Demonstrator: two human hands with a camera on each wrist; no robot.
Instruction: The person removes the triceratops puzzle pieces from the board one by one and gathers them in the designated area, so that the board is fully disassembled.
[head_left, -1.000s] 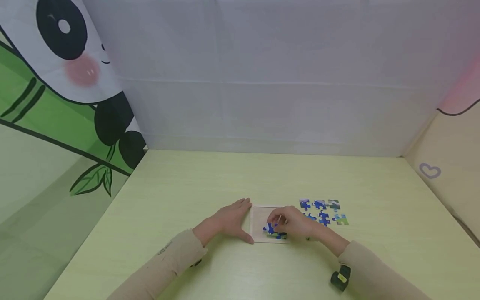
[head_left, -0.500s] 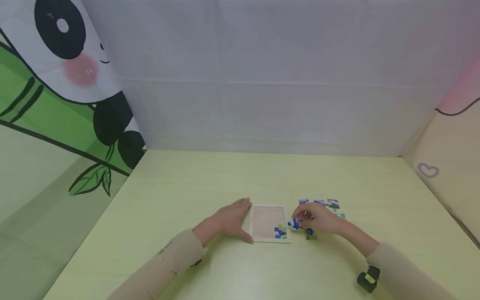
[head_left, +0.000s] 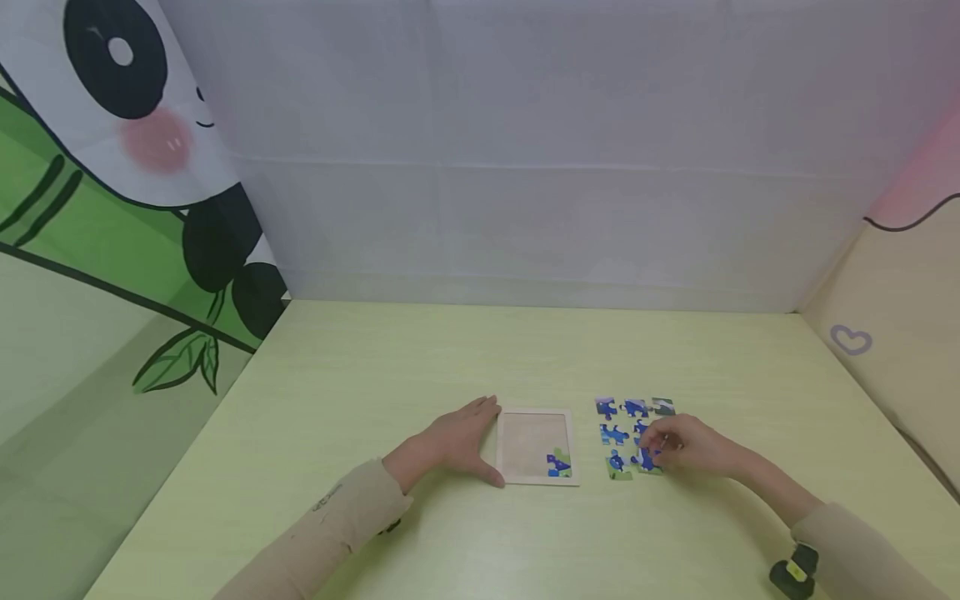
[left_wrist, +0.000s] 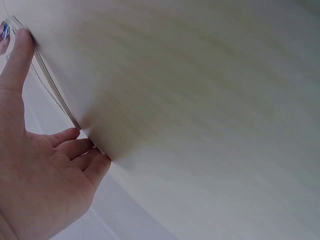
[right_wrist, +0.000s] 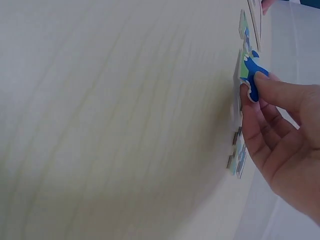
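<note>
My left hand (head_left: 465, 440) rests at the left side of a shallow wooden puzzle tray (head_left: 527, 442), thumb and fingers spread along its edge. In the left wrist view the fingertips (left_wrist: 102, 159) meet that edge. A blue and green puzzle piece (head_left: 559, 465) sits in the tray's lower right corner. To the right of the tray, my right hand (head_left: 693, 447) pinches another blue, white and green puzzle piece (right_wrist: 252, 75) between thumb and fingers, low over the table. It is beside a piece with a blue figure (head_left: 618, 465).
Several loose puzzle pieces (head_left: 615, 434) lie in rough rows right of the tray, some partly hidden by the right hand. A pale wood-grain table (head_left: 420, 358) carries everything. A grey-white cloth wall (head_left: 525, 225) rises behind it, with printed panels at both sides.
My right hand has moved right, from over the tray to the loose pieces, carrying the puzzle piece. The tray's corner piece came into view. My left hand stays at the tray's edge.
</note>
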